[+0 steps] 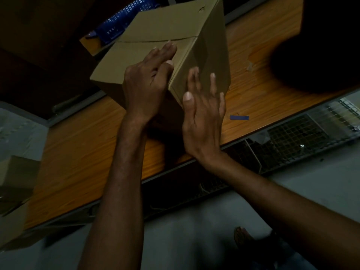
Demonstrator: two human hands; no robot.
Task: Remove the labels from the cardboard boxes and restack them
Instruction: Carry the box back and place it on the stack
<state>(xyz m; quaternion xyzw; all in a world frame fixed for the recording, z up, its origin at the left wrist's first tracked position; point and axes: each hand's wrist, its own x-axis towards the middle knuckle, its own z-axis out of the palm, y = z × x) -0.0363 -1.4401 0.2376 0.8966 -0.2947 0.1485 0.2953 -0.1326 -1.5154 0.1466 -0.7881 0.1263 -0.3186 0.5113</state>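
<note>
On box (165,26): L-grip (145,88), R-grip (202,121) flat

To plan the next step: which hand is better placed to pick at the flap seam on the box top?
Probably the left hand: its fingers lie on the cardboard box top beside the seam; the right hand lies flat against the side face.

Left hand (145,88) and right hand (203,121) outstretched, fingers (213,84) straight.
</note>
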